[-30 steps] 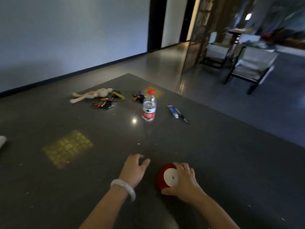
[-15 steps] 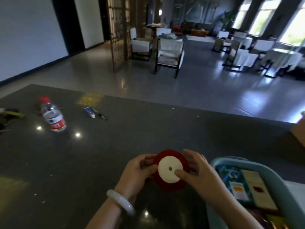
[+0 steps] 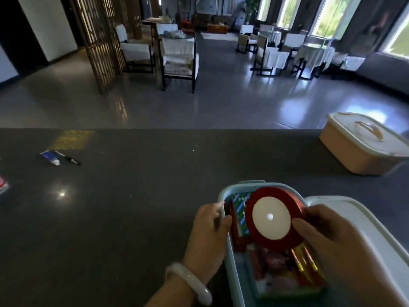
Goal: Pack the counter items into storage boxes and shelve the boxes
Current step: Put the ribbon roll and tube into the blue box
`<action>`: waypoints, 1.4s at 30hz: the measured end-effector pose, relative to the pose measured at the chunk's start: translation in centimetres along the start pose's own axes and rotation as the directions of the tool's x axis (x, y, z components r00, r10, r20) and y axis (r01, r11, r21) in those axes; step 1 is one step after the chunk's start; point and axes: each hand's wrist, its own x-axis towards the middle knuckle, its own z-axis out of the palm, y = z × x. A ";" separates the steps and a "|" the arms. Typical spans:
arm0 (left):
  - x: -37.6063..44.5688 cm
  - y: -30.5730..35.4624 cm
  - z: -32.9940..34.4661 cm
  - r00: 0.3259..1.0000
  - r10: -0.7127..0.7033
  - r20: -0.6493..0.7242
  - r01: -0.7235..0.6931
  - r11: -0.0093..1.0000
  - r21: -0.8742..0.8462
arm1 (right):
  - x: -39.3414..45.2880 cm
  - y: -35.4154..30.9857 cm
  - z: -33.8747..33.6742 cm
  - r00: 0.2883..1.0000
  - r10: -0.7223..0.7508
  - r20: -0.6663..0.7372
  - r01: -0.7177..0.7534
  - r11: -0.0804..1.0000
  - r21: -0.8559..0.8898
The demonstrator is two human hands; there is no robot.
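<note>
Since half a second ago, the round red ribbon spool with a white paper centre has been carried rightward off the dark speckled stone counter and is now held over the open pale blue plastic storage box, above the colourful packets already lying inside. It is grasped by the right hand alone — thumb laid across its white face, fingers behind its rim. The left hand, a pale jade bangle worn at its wrist, has been moved to the box's left wall, over which its fingers are curled. At the far right, a peach plastic box with a white handled lid stands closed. At the far left, a small blue-and-white tube and a black pen lie side by side.
</note>
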 end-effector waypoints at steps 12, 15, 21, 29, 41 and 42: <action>-0.6 -3.4 2.6 0.998 0.065 0.024 -0.067 0.993 0.094 | -1.6 3.0 4.3 0.985 -0.003 0.170 0.053 0.956 -0.289; -0.7 -3.8 2.6 0.997 0.072 0.019 -0.073 0.994 0.075 | -1.4 3.3 5.5 0.976 0.036 0.217 0.034 0.950 -0.311; -0.7 -4.0 2.9 0.996 0.095 -0.004 -0.094 0.992 0.085 | -1.6 2.9 7.1 0.973 -0.020 0.231 0.107 0.923 -0.370; -0.7 -4.2 2.8 0.987 0.159 -0.030 -0.155 0.982 0.105 | -1.5 3.1 8.4 0.962 -0.068 0.265 0.190 0.862 -0.470; -0.7 -4.2 3.0 0.984 0.175 -0.036 -0.172 0.982 0.077 | -1.2 4.4 7.5 0.920 -0.039 0.391 0.214 0.885 -0.414; -0.8 -4.2 3.0 0.983 0.181 -0.039 -0.178 0.981 0.075 | -1.2 4.5 7.5 0.919 -0.037 0.393 0.212 0.886 -0.413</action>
